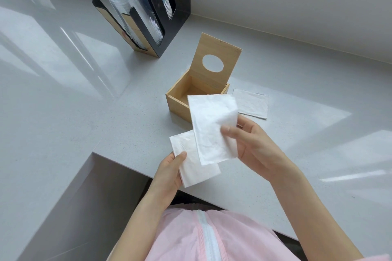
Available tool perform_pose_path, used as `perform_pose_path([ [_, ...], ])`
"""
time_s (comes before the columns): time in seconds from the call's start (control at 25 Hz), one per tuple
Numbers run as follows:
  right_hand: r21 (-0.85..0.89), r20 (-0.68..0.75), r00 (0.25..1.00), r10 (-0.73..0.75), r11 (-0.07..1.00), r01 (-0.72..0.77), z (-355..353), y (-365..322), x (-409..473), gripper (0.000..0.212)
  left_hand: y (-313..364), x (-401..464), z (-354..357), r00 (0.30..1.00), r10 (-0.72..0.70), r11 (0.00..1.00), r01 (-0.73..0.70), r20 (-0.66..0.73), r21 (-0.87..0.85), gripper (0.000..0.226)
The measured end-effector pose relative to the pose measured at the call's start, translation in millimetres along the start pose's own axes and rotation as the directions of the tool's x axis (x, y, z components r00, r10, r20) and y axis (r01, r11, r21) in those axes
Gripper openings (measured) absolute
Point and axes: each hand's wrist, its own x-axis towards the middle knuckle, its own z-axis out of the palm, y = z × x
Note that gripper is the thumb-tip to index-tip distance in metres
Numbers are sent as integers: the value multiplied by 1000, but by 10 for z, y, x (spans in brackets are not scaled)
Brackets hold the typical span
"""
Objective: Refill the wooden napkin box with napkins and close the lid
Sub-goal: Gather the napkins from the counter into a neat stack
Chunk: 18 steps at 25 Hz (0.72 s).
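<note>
Holding a folded white paper napkin (191, 161) pinched in the left hand (169, 174), the person grips a second white napkin sheet (212, 127) between the right hand (254, 146) thumb and fingers. Beyond them the open light-wood napkin box (180, 99) sits on the pale grey counter (127, 123), its hinged lid with an oval hole (216, 59) upright, apparently empty. Squaring both napkins together before lowering them flat should work best. A few loose napkins (252, 104) lie beside the box.

**Box mouth open from the near side**

The wooden napkin box (180, 99) stands open; its lid (216, 63) rises upright behind, blocking the far side. A napkin stack (252, 104) lies just right of it. The cup holder (152, 10) stands well apart on the tabletop (135, 116), whose left is bare.
</note>
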Motion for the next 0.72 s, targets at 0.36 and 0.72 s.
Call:
perform_pose_path([
  [0.36, -586, -331, 942, 53, 771, -250, 44, 504, 118, 16, 6, -59, 77, 1000, 18, 1000, -18, 6, 25, 31],
  [0.72, -703, -380, 925, -11, 654, -281, 49, 558, 109, 19, 27, -84, 101, 997, 19, 999, -16, 80, -32, 35],
])
